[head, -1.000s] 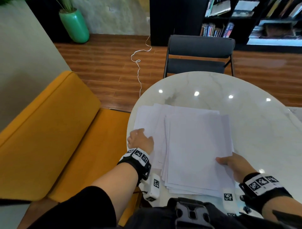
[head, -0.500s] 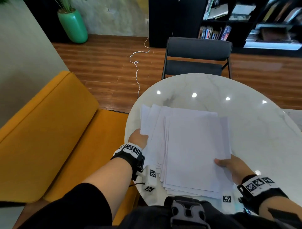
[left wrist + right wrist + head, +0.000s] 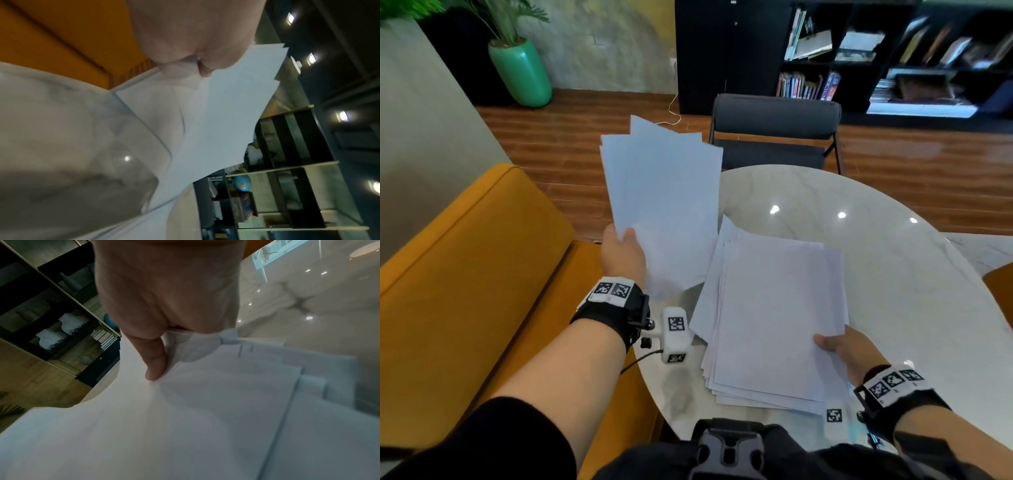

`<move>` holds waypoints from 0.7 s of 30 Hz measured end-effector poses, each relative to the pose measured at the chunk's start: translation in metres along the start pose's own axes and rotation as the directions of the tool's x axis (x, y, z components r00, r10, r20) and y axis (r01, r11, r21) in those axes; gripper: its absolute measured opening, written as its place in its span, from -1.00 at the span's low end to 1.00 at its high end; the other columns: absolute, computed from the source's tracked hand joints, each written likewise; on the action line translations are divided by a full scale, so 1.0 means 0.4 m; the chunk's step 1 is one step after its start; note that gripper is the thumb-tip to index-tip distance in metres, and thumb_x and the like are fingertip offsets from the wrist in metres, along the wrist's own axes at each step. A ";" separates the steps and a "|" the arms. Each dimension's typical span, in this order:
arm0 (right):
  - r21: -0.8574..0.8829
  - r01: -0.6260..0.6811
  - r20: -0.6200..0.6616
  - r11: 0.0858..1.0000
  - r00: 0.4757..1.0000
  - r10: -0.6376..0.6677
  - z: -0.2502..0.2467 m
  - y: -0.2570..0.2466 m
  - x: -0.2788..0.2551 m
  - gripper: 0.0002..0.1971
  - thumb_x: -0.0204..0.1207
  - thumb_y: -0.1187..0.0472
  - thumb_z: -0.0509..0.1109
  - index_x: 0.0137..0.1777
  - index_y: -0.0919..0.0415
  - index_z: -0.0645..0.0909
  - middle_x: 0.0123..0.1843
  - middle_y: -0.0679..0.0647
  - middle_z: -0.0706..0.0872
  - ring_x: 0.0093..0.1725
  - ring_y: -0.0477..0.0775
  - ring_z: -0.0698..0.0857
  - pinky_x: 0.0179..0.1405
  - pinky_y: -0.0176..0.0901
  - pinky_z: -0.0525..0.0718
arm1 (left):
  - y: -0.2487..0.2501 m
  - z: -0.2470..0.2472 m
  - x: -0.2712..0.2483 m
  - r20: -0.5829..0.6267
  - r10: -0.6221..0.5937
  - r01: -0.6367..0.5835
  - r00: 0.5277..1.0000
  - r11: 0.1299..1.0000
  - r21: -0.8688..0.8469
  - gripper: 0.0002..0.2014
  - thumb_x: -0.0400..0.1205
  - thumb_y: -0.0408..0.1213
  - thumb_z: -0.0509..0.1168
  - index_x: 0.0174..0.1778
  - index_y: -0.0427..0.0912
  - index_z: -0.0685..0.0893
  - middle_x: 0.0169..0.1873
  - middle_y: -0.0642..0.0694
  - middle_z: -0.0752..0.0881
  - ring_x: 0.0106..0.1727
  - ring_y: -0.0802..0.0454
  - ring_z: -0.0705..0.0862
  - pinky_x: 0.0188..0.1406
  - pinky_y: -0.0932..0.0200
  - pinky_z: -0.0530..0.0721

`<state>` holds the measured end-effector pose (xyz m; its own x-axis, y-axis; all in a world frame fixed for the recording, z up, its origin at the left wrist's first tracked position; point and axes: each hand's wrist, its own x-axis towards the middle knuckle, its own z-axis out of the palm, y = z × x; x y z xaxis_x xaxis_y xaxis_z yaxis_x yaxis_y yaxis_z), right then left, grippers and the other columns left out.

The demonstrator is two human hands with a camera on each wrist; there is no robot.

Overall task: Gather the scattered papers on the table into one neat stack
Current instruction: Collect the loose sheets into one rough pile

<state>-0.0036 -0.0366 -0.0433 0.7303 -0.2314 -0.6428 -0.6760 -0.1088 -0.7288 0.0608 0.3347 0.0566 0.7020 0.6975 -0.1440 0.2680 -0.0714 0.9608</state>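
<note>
My left hand (image 3: 621, 246) grips a fan of several white sheets (image 3: 664, 198) by their near left corner and holds them up off the table, tilted upright beyond its left edge. The left wrist view shows the thumb (image 3: 205, 71) pinching these lifted sheets (image 3: 226, 105). A loose stack of white papers (image 3: 774, 318) lies on the white marble table (image 3: 893, 274), its edges uneven. My right hand (image 3: 839, 346) holds the stack's near right edge, thumb on top. The thumb (image 3: 156, 363) presses on the stack (image 3: 185, 418) in the right wrist view.
A yellow bench (image 3: 465, 291) runs along the table's left side. A dark chair (image 3: 774, 133) stands behind the table, with a black bookshelf (image 3: 859, 51) beyond. A green plant pot (image 3: 520, 72) is at the back left.
My left hand took hold of the left-hand sheets that lay flat on the table and lifted them up and away to the left. The right hand stayed at the stack's near right edge.
</note>
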 end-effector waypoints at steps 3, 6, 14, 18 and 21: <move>-0.025 0.002 0.003 1.000 1.000 -0.002 0.000 -0.002 -0.004 -0.65 0.44 0.41 0.49 0.23 0.39 0.61 0.09 0.36 0.76 0.10 0.40 0.72 0.29 0.37 0.59 | 0.020 0.004 0.004 -0.049 -0.061 0.057 0.997 0.995 -0.086 -0.64 0.69 -0.23 0.17 0.41 -0.19 0.51 0.31 -0.14 0.66 0.31 -0.15 0.63 0.39 -0.05 0.57; -0.037 0.008 0.009 0.999 1.000 -0.007 0.000 -0.004 -0.007 -0.67 0.46 0.42 0.47 0.22 0.40 0.61 0.08 0.39 0.76 0.09 0.43 0.72 0.27 0.36 0.61 | 0.036 0.012 -0.019 0.065 -0.060 0.067 0.996 0.992 -0.109 -0.71 0.66 -0.23 0.19 0.30 -0.12 0.56 0.14 -0.02 0.69 0.15 -0.09 0.69 0.26 0.01 0.62; 0.047 -0.021 0.013 0.999 1.000 0.021 -0.011 0.008 0.003 -0.64 0.55 0.28 0.41 0.31 0.40 0.58 0.14 0.38 0.73 0.08 0.38 0.70 0.13 0.18 0.66 | -0.102 0.078 -0.159 0.586 -0.219 -0.101 0.780 0.881 0.463 -0.58 0.68 -0.17 0.18 0.46 -0.19 0.45 0.38 -0.22 0.61 0.36 -0.23 0.59 0.41 0.02 0.49; 0.260 -0.074 0.019 0.963 0.997 0.072 -0.013 0.004 0.004 -0.51 0.56 -0.03 0.40 0.35 0.31 0.59 0.27 0.23 0.72 0.28 0.29 0.66 0.41 0.18 0.53 | -0.172 0.095 -0.200 0.651 -0.412 -0.194 0.637 0.733 0.653 -0.52 0.65 -0.14 0.20 0.48 -0.25 0.40 0.42 -0.20 0.57 0.39 -0.20 0.57 0.31 0.13 0.49; 0.252 -0.079 0.109 0.965 0.993 0.053 -0.011 -0.010 -0.019 -0.62 0.51 -0.02 0.46 0.24 0.16 0.59 0.11 0.11 0.77 0.12 0.15 0.72 0.24 0.04 0.61 | -0.193 0.113 -0.226 0.695 -0.435 -0.278 0.572 0.695 0.663 -0.41 0.53 0.03 0.16 0.48 -0.14 0.43 0.43 -0.21 0.55 0.35 -0.18 0.59 0.38 -0.02 0.55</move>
<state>-0.0069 -0.0388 -0.0343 0.6996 -0.1300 -0.7026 -0.6852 0.1566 -0.7113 0.0065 0.2450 -0.0152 0.7441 -0.0657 -0.6648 0.4284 -0.7166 0.5504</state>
